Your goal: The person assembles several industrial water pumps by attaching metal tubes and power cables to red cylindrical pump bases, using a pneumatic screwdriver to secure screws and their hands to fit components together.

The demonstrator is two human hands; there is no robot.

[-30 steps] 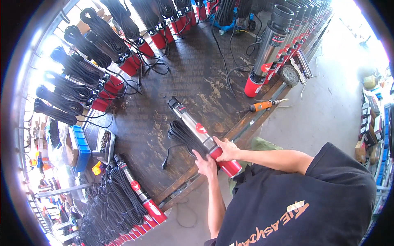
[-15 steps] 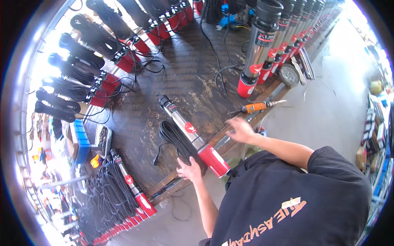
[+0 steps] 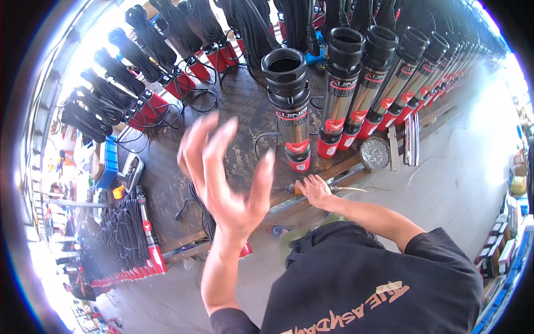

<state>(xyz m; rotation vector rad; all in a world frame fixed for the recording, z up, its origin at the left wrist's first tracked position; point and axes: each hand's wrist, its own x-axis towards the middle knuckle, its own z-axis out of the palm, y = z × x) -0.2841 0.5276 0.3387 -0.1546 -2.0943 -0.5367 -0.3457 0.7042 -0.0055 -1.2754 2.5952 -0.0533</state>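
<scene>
My left hand (image 3: pixel 225 181) is raised high over the bench, its fingers spread and slightly blurred, holding nothing. Behind it lies a steel submersible pump, mostly covered by the hand and wrist; just its red end (image 3: pixel 245 250) shows at the bench edge. Part of its black cable coil (image 3: pixel 203 214) and the plug are visible left of my wrist. At the front edge, my right hand (image 3: pixel 315 190) is closed over an orange screwdriver-like power tool (image 3: pixel 298 190). Just beyond it stands an upright pump (image 3: pixel 293 119) with a black ribbed top and red base.
More upright pumps (image 3: pixel 334 94) run in a row to the far right. Red-based pumps with coiled cables (image 3: pixel 144 50) line the far left. A blue bin (image 3: pixel 107 164), stacked pumps (image 3: pixel 147 222) and a round tin (image 3: pixel 374 154) sit along the bench (image 3: pixel 172 214).
My left hand has risen from beside the lying pump towards the camera. My right hand has come down onto the orange tool. The view has shifted, bringing the upright pumps closer.
</scene>
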